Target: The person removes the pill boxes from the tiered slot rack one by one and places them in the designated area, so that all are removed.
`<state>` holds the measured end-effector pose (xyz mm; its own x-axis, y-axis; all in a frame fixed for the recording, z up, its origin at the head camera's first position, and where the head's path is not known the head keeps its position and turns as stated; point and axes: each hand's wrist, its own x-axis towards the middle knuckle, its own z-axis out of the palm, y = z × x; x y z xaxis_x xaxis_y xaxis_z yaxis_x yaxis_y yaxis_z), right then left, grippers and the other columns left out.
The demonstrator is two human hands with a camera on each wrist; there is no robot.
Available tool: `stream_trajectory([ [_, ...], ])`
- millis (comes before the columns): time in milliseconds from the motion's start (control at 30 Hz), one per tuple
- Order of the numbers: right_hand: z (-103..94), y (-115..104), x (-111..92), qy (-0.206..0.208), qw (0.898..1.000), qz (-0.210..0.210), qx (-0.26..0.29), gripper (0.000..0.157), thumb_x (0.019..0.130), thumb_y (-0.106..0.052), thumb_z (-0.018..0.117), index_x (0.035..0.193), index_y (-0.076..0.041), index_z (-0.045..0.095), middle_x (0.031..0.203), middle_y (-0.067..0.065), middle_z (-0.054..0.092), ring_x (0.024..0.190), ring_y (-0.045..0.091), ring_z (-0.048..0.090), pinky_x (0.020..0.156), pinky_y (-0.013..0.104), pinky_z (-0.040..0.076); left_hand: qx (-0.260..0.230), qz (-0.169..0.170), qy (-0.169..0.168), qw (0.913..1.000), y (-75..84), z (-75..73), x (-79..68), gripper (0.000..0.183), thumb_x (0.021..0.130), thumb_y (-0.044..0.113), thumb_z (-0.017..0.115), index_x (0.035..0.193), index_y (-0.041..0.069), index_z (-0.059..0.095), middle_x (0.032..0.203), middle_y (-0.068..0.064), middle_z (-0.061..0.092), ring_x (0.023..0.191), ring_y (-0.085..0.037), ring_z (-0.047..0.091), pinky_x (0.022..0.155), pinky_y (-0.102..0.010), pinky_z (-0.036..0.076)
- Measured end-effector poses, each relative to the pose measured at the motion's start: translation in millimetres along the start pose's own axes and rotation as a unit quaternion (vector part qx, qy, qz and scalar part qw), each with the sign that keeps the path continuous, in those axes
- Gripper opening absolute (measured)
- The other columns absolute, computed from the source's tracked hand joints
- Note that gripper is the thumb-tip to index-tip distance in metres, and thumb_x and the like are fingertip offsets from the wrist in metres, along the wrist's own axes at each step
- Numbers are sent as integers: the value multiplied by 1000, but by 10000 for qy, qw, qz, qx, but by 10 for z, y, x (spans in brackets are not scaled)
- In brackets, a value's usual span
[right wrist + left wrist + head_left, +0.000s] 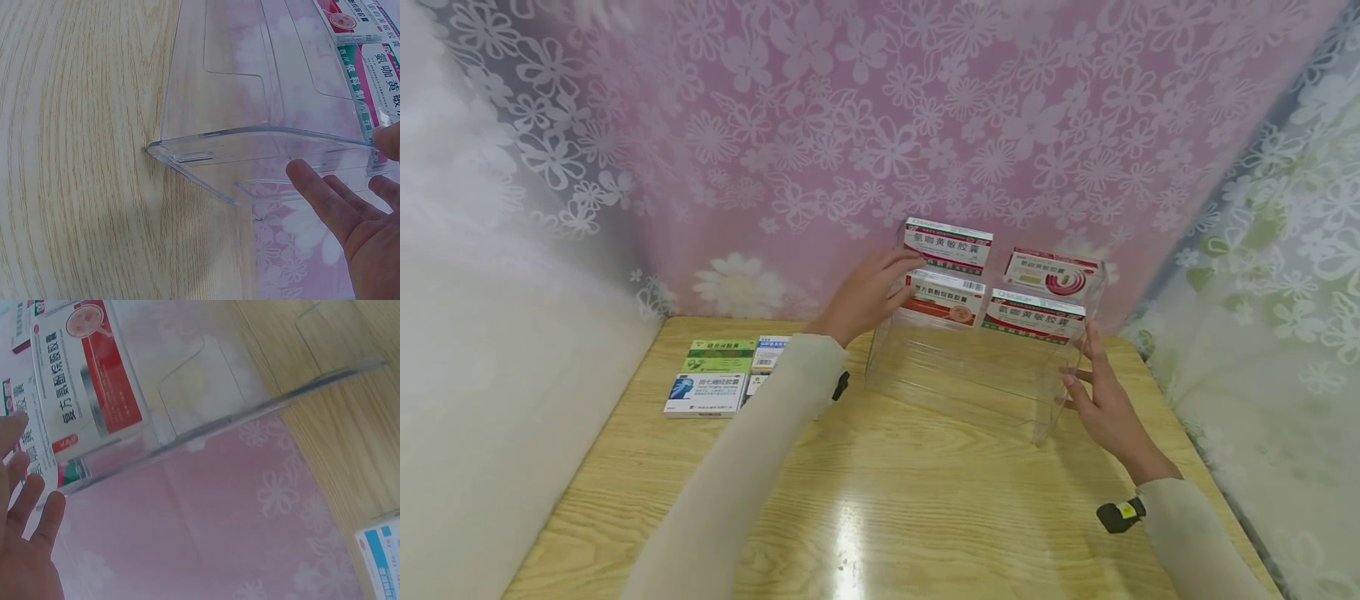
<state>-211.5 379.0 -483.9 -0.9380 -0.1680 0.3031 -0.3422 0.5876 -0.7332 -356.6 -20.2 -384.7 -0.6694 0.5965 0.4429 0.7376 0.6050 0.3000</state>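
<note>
A clear plastic tiered display rack [955,371] stands on the table, four-sided medicine boxes in its two upper tiers. On the top tier are a white, red and green box [951,250] and a white and red box [1047,275]. Below them sit an orange-red and white box [942,302] and another green-edged box [1033,318]. My left hand [867,292] is at the rack's upper left side, fingertips beside the left boxes. My right hand [1105,412] is against the opposite side panel, its fingers [325,197] spread and fairly straight.
Left of the rack, a green box [718,356], a white and blue box [703,393] and others lie on the wooden table [880,517], partly hidden by my left sleeve. A pink floral cloth [850,125] hangs behind; pale cloths flank both sides.
</note>
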Motion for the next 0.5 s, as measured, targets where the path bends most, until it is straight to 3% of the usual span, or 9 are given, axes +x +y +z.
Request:
stream_trajectory([
  [267, 7, 31, 3, 30, 9999, -62, -72, 93, 115, -2, 50, 175, -28, -17, 174, 36, 18, 131, 68, 52, 76, 30, 68, 603, -120, -481, 9969, 93, 116, 148, 46, 113, 26, 63, 158, 16, 59, 158, -3, 62, 144, -24, 55, 126, -39, 42],
  [500, 5, 62, 4, 8, 10000, -74, -56, 93, 115, -2, 49, 175, -28, -17, 175, 35, 17, 132, 66, 52, 76, 26, 67, 842, -39, -274, 9961, 101, 195, 181, 40, 112, 14, 64, 152, 16, 65, 149, -4, 67, 139, -24, 57, 124, -37, 43],
])
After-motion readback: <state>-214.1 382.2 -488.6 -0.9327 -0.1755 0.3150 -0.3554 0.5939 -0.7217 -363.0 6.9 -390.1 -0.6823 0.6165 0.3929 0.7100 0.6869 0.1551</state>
